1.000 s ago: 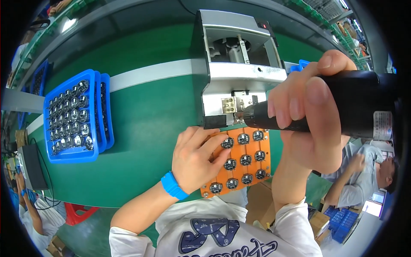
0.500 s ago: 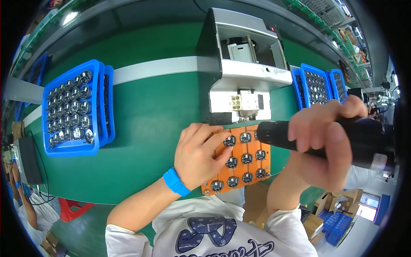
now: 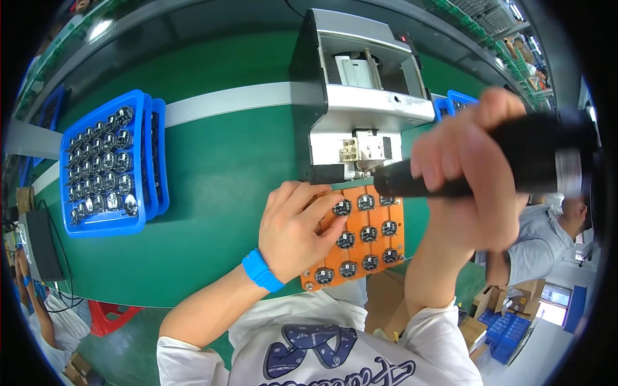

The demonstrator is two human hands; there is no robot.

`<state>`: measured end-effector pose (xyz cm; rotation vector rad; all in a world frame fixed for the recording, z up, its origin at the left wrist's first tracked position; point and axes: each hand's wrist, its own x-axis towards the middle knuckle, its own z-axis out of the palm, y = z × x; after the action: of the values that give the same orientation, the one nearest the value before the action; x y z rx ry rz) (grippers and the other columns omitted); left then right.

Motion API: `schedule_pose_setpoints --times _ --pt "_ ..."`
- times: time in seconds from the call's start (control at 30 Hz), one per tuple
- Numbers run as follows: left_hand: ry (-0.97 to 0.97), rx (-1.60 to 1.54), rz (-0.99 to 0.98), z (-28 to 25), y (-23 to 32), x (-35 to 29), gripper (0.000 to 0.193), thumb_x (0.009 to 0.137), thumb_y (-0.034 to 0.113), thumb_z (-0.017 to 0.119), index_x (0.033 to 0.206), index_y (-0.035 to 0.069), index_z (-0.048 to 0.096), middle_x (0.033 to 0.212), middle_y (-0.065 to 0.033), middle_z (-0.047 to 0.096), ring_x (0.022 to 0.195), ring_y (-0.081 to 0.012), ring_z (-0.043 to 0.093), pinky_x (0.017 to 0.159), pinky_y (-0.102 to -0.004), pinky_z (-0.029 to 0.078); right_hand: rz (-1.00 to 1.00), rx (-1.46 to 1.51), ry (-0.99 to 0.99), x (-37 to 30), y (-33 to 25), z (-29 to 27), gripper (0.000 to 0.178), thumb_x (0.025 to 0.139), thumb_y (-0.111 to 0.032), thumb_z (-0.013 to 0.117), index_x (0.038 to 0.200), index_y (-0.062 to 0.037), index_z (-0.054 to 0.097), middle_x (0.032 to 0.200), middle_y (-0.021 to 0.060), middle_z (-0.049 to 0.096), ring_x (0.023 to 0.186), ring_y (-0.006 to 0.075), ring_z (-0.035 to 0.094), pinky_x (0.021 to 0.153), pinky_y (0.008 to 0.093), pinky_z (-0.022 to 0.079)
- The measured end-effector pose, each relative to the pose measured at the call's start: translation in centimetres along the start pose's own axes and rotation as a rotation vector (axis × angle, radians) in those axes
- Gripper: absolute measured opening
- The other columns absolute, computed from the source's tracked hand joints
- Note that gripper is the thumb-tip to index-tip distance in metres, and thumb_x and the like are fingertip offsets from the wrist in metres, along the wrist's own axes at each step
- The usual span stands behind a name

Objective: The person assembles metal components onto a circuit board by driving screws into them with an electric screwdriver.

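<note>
L hand (image 3: 297, 230) lies flat, fingers spread, on the left part of an orange fixture plate (image 3: 360, 239) w/ rows of small round dark parts seated in it; fingertips touch the parts in the plate's upper-left corner. Blue wristband (image 3: 262, 271) on that wrist. R hand (image 3: 473, 174) is wrapped tight around a black powered screwdriver (image 3: 515, 161) (thick barrel, held roughly level), its narrow front end (image 3: 393, 185) pointing left and sitting just above the plate's top edge. Can't tell whether the tip touches a part.

The plate rests at the near edge of the green tabletop (image 3: 212, 186), right in front of the person's chest, just below a grey-and-white machine (image 3: 360, 103) w/ a small metal head at its front. Far left on the tabletop: stacked blue trays (image 3: 148, 161), the top one full of the same round parts, well apart from the plate. More blue trays (image 3: 454, 101) peek out to the machine's right. Another person in a grey shirt (image 3: 534, 244) sits at the right rim.
</note>
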<state>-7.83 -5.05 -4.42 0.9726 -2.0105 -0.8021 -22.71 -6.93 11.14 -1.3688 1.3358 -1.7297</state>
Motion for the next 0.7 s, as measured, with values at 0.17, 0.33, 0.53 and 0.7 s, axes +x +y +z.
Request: schedule_pose_setpoints --times 0.17,0.33,0.53,0.7 --pt "0.034 -0.009 0.014 0.1 0.1 0.2 0.033 0.067 0.009 0.085 0.099 0.009 0.074 0.105 -0.0052 0.069 0.091 -0.0272 0.059 0.080 -0.0374 0.048 -0.066 0.127 0.051 -4.4 0.5 -1.1 0.032 0.086 -0.004 0.053 0.116 0.0009 0.044 0.068 0.0072 0.050 0.051 0.0167 0.047 0.053 0.0352 0.045" --pt "0.029 -0.008 0.006 0.1 0.0 0.2 0.033 0.067 0.009 0.085 0.099 0.010 0.075 0.105 -0.0054 0.069 0.091 -0.0270 0.059 0.080 -0.0372 0.048 -0.092 0.124 0.041 -5.1 2.8 -1.2 0.030 0.089 -0.005 0.054 0.117 -0.0010 0.044 0.070 0.0076 0.052 0.055 0.0177 0.051 0.056 0.0362 0.047" --pt "-0.001 0.000 0.002 -0.1 0.2 0.4 0.034 0.068 0.011 0.085 0.100 0.010 0.075 0.105 -0.0058 0.069 0.090 -0.0270 0.058 0.080 -0.0369 0.048 -0.053 0.220 0.106 -5.0 3.5 -0.9 0.035 0.088 -0.006 0.072 0.107 -0.0033 0.043 0.072 0.0078 0.056 0.057 0.0157 0.057 0.057 0.0321 0.052" --pt "0.006 -0.002 -0.005 0.0 -0.1 0.2 0.034 0.068 0.012 0.085 0.101 0.010 0.075 0.105 -0.0055 0.069 0.090 -0.0270 0.058 0.080 -0.0376 0.048 -0.044 0.041 0.046 -5.1 3.4 -0.4 0.024 0.088 -0.003 0.052 0.109 0.0000 0.041 0.070 0.0104 0.053 0.055 0.0177 0.052 0.055 0.0360 0.048"
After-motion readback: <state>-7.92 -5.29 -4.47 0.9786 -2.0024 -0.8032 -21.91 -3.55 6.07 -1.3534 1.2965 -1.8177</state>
